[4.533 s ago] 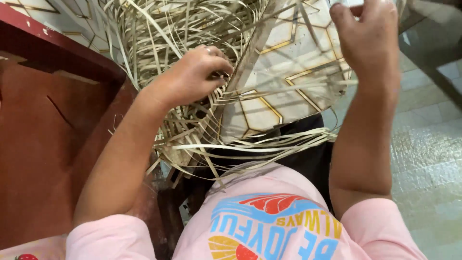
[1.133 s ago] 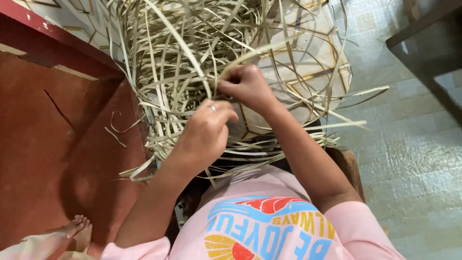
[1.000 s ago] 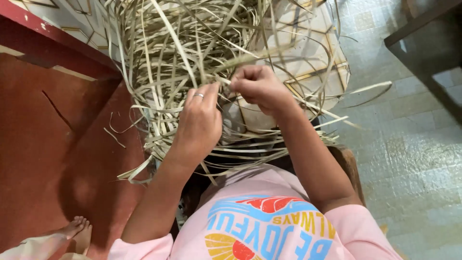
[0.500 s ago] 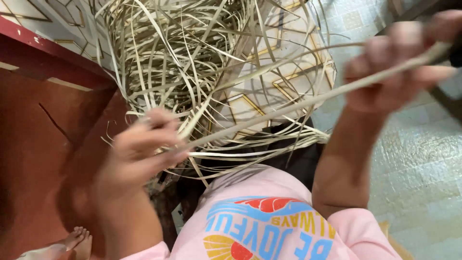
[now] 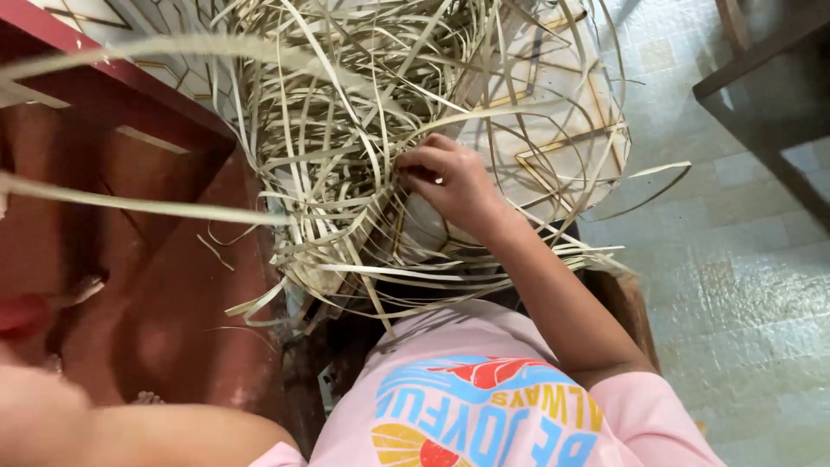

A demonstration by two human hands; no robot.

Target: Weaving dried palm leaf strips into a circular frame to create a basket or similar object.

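**viewer:** Strips of pale dried leaf, all tangled in one loose heap [image 5: 363, 147]: is that what you've got in hand? What's the grip doing?

**me:** Yep. My right hand [image 5: 450, 177] is buried in the near side of the heap, fingers [image 5: 424, 160] curled together and pinched on a few strands. My left hand is off the left edge, so I can't tell how it's closed. Only that forearm [image 5: 130, 432] shows, blurry along the bottom left. Two long flat pale strips [image 5: 156, 207] run from the heap out past the left edge, one high and one lower.

**viewer:** Anything in the way?

**me:** Loose ends stick out everywhere and loop over my right wrist. The heap sits right in front of me, partly over a white panel with gold hexagon lines [image 5: 553, 130]. A dark red wooden bench [image 5: 147, 242] is on the left, touching the heap's edge. There's pale green tiled floor [image 5: 743, 285] on the right and a dark table corner [image 5: 769, 78] top right, well apart.

**viewer:** And the strips themselves?

**me:** Thin, flat, straw-coloured, curling, criss-crossed with no neat weave visible.
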